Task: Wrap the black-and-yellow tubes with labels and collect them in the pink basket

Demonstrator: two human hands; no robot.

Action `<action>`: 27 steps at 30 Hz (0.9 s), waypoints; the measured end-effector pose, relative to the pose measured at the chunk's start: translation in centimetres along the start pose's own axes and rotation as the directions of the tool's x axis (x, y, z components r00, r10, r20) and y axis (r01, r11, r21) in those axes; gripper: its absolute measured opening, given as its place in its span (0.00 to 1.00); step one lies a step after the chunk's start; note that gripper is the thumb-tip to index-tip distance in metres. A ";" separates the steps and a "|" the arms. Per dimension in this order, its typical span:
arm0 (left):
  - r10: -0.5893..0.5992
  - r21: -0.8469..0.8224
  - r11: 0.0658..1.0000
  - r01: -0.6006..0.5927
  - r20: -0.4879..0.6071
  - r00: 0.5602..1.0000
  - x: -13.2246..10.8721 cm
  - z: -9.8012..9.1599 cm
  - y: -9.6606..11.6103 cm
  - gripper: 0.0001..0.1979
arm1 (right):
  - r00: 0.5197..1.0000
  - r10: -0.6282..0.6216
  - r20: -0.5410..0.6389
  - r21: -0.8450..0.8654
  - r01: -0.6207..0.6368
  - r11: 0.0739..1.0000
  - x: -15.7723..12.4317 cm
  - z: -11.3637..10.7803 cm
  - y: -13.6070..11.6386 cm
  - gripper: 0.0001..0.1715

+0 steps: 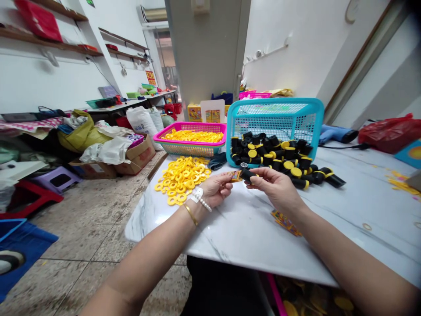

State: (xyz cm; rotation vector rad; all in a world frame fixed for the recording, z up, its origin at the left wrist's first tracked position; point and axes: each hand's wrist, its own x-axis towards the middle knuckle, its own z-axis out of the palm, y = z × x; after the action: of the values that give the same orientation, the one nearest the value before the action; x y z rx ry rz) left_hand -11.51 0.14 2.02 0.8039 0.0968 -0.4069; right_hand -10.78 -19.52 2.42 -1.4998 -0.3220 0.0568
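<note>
My left hand (pixel 217 188) pinches a small orange label (pixel 236 176) between its fingertips. My right hand (pixel 274 184) grips a black cylinder (pixel 247 174), its end touching the label. Both hands hover over the white marble table (pixel 243 228). Just behind them lies a pile of black cylinders with yellow caps (pixel 289 162), spilling out of a tipped teal basket (pixel 276 120). Left of my hands, a heap of yellow rings (pixel 182 177) lies on the table.
A pink basket (pixel 192 140) of yellow rings stands behind the heap. More orange labels (pixel 285 221) lie by my right wrist. A red bag (pixel 390 131) and a blue tool (pixel 335 134) sit at the far right. Boxes, bags and stools crowd the floor at left.
</note>
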 end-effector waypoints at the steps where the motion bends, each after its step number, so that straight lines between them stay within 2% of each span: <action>1: -0.003 -0.009 1.000 0.003 0.002 1.000 0.0 0.0 0.0 0.04 | 1.000 -0.021 0.002 -0.022 0.022 1.000 0.0 0.0 0.1 0.24; 5: 0.006 -0.023 1.000 -0.007 -0.021 1.000 -0.1 0.2 -0.2 0.03 | 0.979 -0.202 0.022 -0.247 0.201 0.948 -0.2 -0.1 0.4 0.21; 8: 0.056 0.033 0.998 -0.055 -0.023 0.998 -0.2 0.3 -0.3 0.03 | 0.927 -0.356 0.116 -0.457 0.368 0.810 -0.5 -0.2 0.2 0.19; 11: 0.132 0.164 0.978 -0.131 0.002 0.991 -0.3 0.2 -0.4 0.10 | 0.878 -0.419 0.230 -0.575 0.470 0.669 -0.7 -0.4 -0.4 0.23; 14: 0.155 0.326 0.933 -0.152 0.016 0.988 -0.5 0.0 -0.2 0.15 | 0.847 -0.442 0.296 -0.593 0.525 0.611 -0.8 -0.6 -0.8 0.24; 17: 0.157 0.440 0.886 -0.149 0.019 0.987 -0.7 0.0 0.0 0.19 | 0.831 -0.468 0.301 -0.577 0.549 0.605 -0.8 -0.7 -1.0 0.17; 21: 0.178 0.514 0.839 -0.177 0.047 0.983 -0.8 0.0 0.0 0.21 | 0.880 -0.442 0.175 -0.566 0.457 0.686 -0.8 -0.7 -0.8 0.11; 24: 0.199 0.543 0.818 -0.190 0.041 0.979 -0.7 -0.2 0.0 0.20 | 0.914 -0.394 0.097 -0.515 0.385 0.766 -0.9 -0.5 -0.6 0.12; 27: 0.282 0.568 0.794 -0.217 -0.028 0.959 -0.7 -0.2 0.3 0.20 | 0.902 -0.420 0.097 -0.487 0.411 0.771 -1.0 -0.4 -0.4 0.15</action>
State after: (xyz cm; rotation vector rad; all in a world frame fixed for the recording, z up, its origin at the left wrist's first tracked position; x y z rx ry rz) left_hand -12.04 0.71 2.25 1.4096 -0.0317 -0.1296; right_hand -11.67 -20.13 2.59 -1.9049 -0.6921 -0.4284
